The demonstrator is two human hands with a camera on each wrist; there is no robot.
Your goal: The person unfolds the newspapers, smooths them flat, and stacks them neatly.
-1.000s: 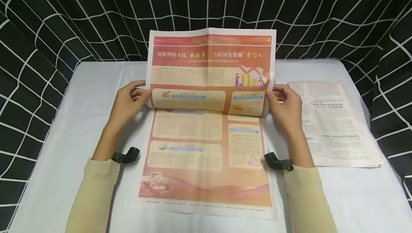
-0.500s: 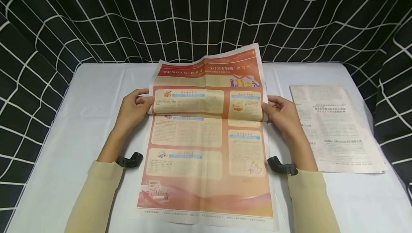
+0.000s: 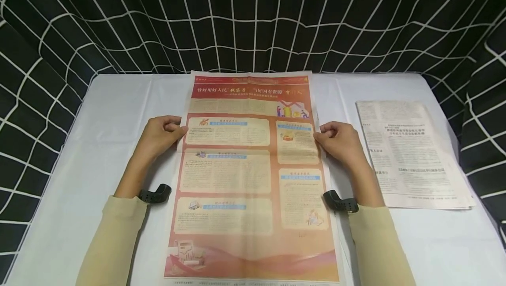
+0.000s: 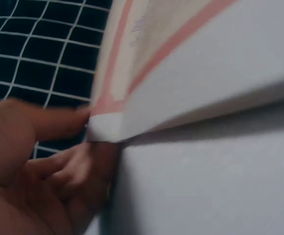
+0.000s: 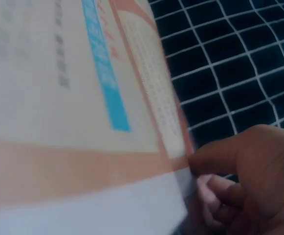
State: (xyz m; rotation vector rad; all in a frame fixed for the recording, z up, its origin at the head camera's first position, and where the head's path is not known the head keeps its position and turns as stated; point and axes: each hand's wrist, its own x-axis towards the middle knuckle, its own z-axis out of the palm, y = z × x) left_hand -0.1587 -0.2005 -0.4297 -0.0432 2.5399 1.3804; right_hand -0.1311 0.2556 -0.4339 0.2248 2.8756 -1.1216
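Note:
A red and orange newspaper page [image 3: 225, 185] lies spread lengthwise in front of me, its heading at the far end. My left hand [image 3: 162, 134] pinches its left edge between thumb and fingers, a little above the middle. On the opposite edge my right hand [image 3: 340, 141] pinches the paper at about the same height. In the left wrist view the thumb [image 4: 58, 122] presses on the printed side, with the fingers behind the sheet. The right wrist view has the right thumb [image 5: 215, 154] on the paper's edge, fingers curled beneath.
A folded stack of grey newspapers [image 3: 415, 158] lies to the right on the white-covered table [image 3: 99, 123]. Black cloth with a white grid [image 3: 253, 18] hangs behind the table and along both sides. Each wrist wears a black band [image 3: 156, 193].
The raised upper part of the newspaper page has come down and toward me, and the fold across its middle has flattened out. Both hands keep their grip on the side edges.

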